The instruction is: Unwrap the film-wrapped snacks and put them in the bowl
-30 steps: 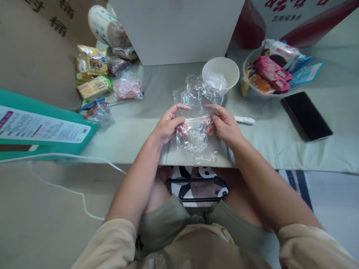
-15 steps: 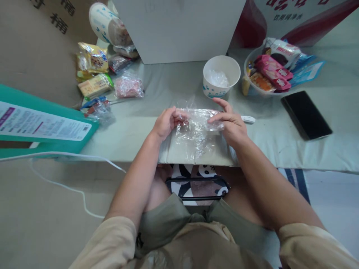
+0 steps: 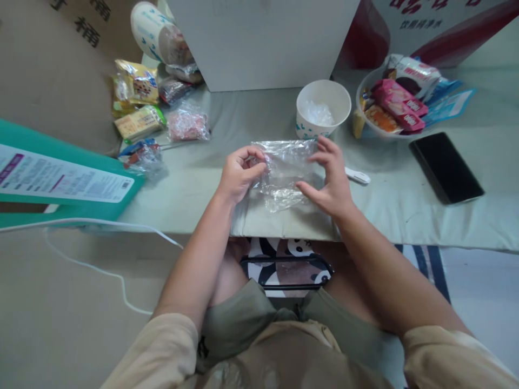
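Clear bag [image 3: 284, 173] lies crumpled on the table [image 3: 203, 183], near its front edge, betw. both hands. L hand [image 3: 239, 175] pinches the bag's left edge w/ thumb and fingers. R hand [image 3: 330, 181] is spread, fingers loose, tips touching the bag's right side, not gripping. Just behind: white cup [image 3: 322, 108] w/ clear plastic inside. Right of R hand: small white stick [image 3: 357, 175], then a phone [image 3: 446, 167]. Snack bowl [image 3: 399, 102] far right; snack packs [image 3: 140, 105] far left.
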Motion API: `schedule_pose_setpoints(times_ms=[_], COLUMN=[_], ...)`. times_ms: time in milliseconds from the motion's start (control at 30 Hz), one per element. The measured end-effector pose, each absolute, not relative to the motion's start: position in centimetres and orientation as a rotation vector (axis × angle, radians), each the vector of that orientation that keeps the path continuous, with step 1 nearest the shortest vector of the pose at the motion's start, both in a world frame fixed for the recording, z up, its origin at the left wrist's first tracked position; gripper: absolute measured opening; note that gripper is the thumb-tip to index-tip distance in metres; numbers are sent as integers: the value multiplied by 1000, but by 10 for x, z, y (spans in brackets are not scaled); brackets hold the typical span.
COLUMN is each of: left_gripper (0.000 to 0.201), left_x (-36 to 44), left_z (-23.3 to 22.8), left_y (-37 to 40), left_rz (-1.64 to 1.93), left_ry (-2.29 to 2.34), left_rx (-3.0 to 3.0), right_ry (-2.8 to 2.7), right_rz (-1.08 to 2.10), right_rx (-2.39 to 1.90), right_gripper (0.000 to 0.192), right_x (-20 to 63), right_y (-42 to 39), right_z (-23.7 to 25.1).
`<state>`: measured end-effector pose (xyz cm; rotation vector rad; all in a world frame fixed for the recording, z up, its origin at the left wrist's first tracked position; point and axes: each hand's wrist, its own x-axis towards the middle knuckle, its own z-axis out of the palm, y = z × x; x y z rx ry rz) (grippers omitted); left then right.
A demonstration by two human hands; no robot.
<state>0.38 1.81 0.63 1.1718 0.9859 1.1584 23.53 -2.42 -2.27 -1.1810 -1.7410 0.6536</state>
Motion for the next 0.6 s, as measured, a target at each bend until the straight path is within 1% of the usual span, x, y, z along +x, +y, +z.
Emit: schedule_pose_setpoints(times_ms=[67, 100, 133, 167, 200, 267, 300, 367, 400, 467, 500, 533, 600], left_gripper=[37, 42, 47, 52, 57, 65, 64, 53, 43, 24, 18, 17, 24], left_x=[4, 3, 3, 2, 2, 1, 1, 1, 2, 3, 4, 4, 3], left_z=[13, 16, 18, 20, 21, 20, 18, 15, 13, 12, 12, 12, 14], left_y=[15, 13, 12, 11, 11, 10, 10, 10, 10, 10, 9, 10, 10], left_rz=[1053, 1011, 989, 983, 981, 916, 828, 626, 567, 559, 578, 585, 571], left_ry=[915, 904, 907, 913, 915, 880, 849, 808, 813, 869, 905, 935, 963], left_rx=[1094, 1066, 1045, 1025, 1003, 960, 944, 924, 925, 951, 970, 986, 995], right_ry=[-1529, -1443, -1373, -1317, -1267, -1180, -1137, -1069, -1056, -1113, -1167, -1210, -1218], right_rz=[873, 1004, 1127, 1225, 1289, 1319, 1304, 1285, 1297, 1328, 1330, 1327, 1335], right_rx=[-1156, -1137, -1125, -1122, -1129, -1156, -1164, -1160, -1158, -1185, -1209, -1230, -1239], right_gripper=[82, 91, 95, 94, 91, 87, 86, 84, 76, 47, 34, 25, 20], right_x=[231, 228, 225, 221, 218, 213, 212, 212, 213, 215, 215, 215, 215], right_y=[-22, -22, -22, -23, -23, -24, -24, -24, -23, -24, -25, -26, -30], right_z=[-25, -26, -26, -25, -24, -18, -15, -8, -5, -1, 0, 1, 2])
